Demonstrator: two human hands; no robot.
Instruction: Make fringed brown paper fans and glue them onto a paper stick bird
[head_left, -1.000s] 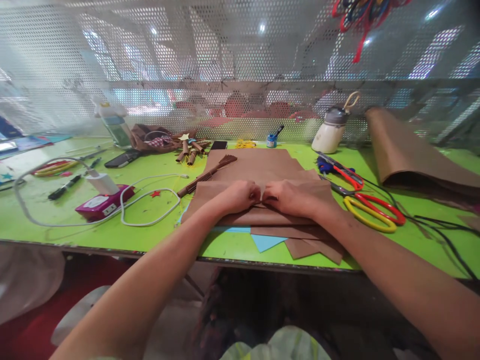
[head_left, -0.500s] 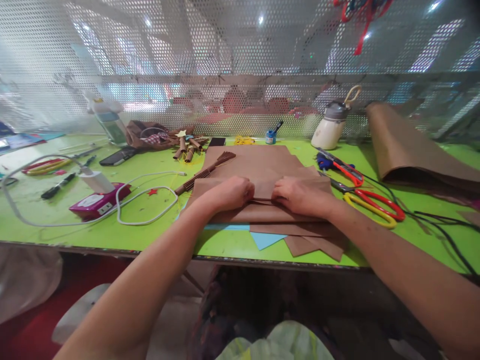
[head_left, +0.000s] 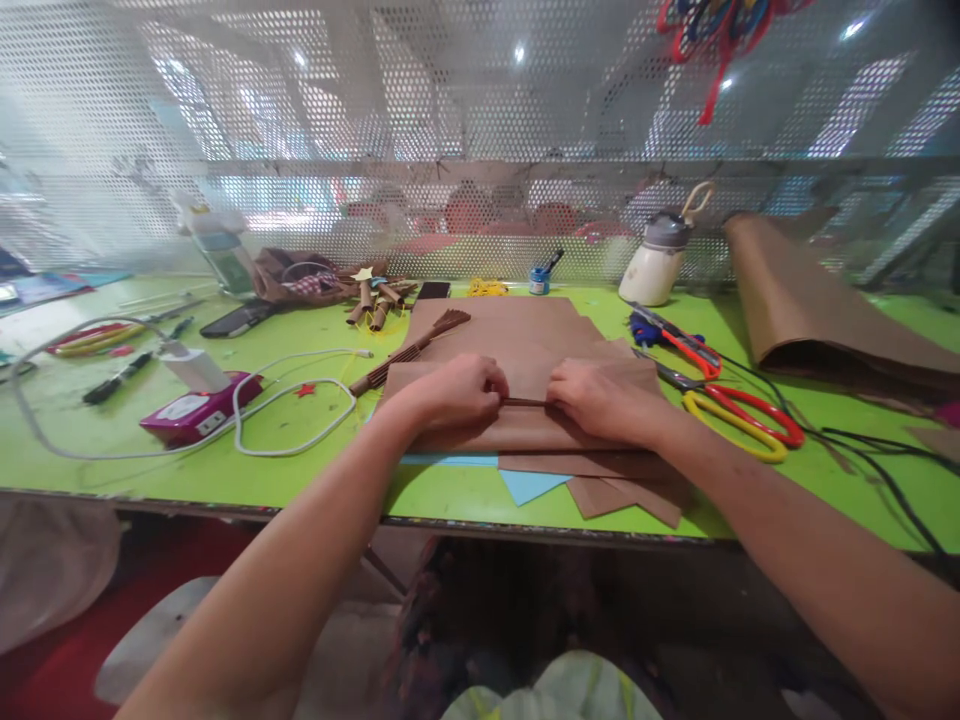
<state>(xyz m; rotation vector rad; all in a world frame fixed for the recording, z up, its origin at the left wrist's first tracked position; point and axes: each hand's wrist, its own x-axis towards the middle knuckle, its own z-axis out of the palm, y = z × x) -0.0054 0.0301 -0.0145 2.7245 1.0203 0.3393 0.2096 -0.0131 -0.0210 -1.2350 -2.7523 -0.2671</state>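
Since a second ago the two hands have drawn apart along the paper edge: their fingertips nearly met, and now a clear gap lies between them.

The brown sheet (head_left: 525,435) is under both hands, with a narrow dark crease (head_left: 526,402) running from one set of fingertips to the other. The left hand (head_left: 465,392) is curled nearly closed, seemingly pinching the creased edge; its thumb is mostly hidden. The right hand (head_left: 592,395) mirrors it, fingers bent down onto the same edge. As I judge it, this fold goes best with equal pressure from both hands, starting mid-edge and working outward in short pinches, so that the crease stays straight and neither end runs ahead. Too much outward pull could wrinkle or tear the paper; resting the wrists lightly should keep the sheet from sliding.

Beyond the fingertips lies a larger flat piece of brown paper (head_left: 502,330). Nearer the body than the hands, blue paper (head_left: 532,487) and brown offcuts (head_left: 622,497) poke out; loose layers like these could shift under the work. A ribbed, fringed brown piece (head_left: 411,352) slants just beyond the left hand, on its outer side. To the right of the right hand lie scissors (head_left: 677,379), near enough to catch the forearm.
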